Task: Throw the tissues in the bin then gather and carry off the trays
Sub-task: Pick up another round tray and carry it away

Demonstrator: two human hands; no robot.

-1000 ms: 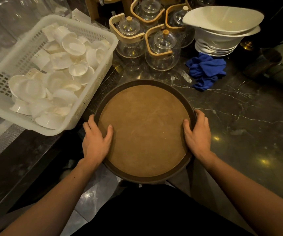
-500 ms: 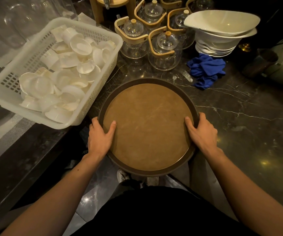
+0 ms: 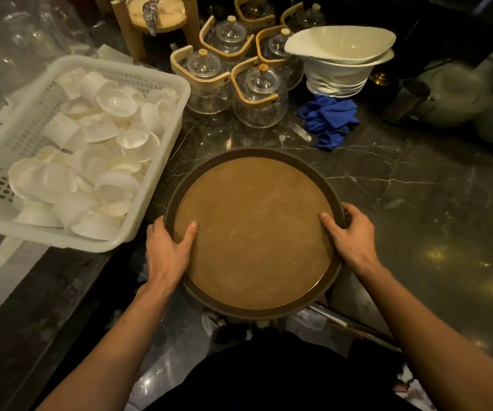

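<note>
Both hands grasp the round brown tray (image 3: 254, 232), left hand (image 3: 166, 253) and right hand (image 3: 350, 234) clamped on opposite rims, just right of the white basket (image 3: 162, 81). Keep it level and lift it evenly off the desk (image 3: 417, 203), clear of the basket.

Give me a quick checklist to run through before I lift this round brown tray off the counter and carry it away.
1. Left hand grips the round brown tray rim: ok.
2. Right hand grips the opposite rim: ok.
3. Tray surface bare, nothing to slide: ok.
4. White plastic basket of cups sits close on the left, apart from the tray: ok.
5. Glass teapots and blue cloth lie beyond the far rim: ok.
6. Tissues binned: cannot tell.
</note>
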